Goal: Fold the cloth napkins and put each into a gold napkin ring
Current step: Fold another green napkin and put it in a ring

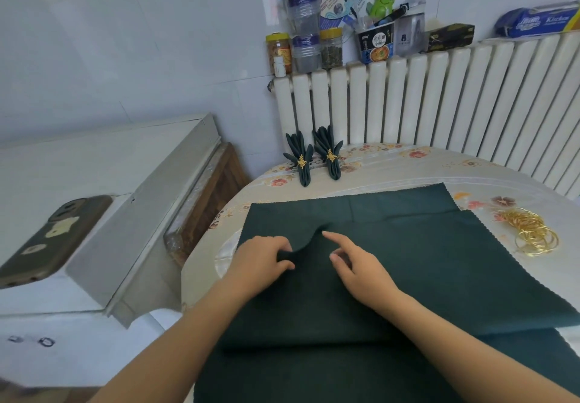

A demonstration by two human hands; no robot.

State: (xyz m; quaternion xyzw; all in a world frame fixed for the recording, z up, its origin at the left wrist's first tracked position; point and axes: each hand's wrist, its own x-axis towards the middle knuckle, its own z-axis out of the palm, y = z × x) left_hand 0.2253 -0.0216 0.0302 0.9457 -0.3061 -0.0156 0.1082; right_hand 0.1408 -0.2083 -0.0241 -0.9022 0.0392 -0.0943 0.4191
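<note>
- Napkin [408,261]: dark green, spread flat on the desk [392,170] across its near half, on top of more green cloth [361,205] that shows past its far edge and at the near edge.
- Left hand [260,261] pinches a raised pleat of the napkin between thumb and fingers, near the cloth's left side.
- Right hand [357,264] holds nothing; its forefinger points at the pleat and the other fingers are loosely curled, resting on or just above the cloth, I cannot tell which.
- Risk: only one hand has the pleat, so it could flatten out or run crooked if the left hand lets go before the right pins it.
- Risk: pulling the pleat may drag the layer beneath along, since the layers lie stacked and share one colour; two could be gathered as one.
- Risk: a sliding cloth edge could push the rings [533,230], which lie just beside its right edge near the desk's right side, and one might roll off.
- Risk: the phone [53,239] on the white box [125,214] to the left of the desk is near the left arm; a wide elbow could knock it.
- Count: two finished napkins [317,158], each in a gold ring, at the desk's far left edge.
- Count: at least two unfolded cloths, the exact number hidden by stacking.
- Count: a loose pile of rings, too tangled to count.
- Count: two hands, one phone.
</note>
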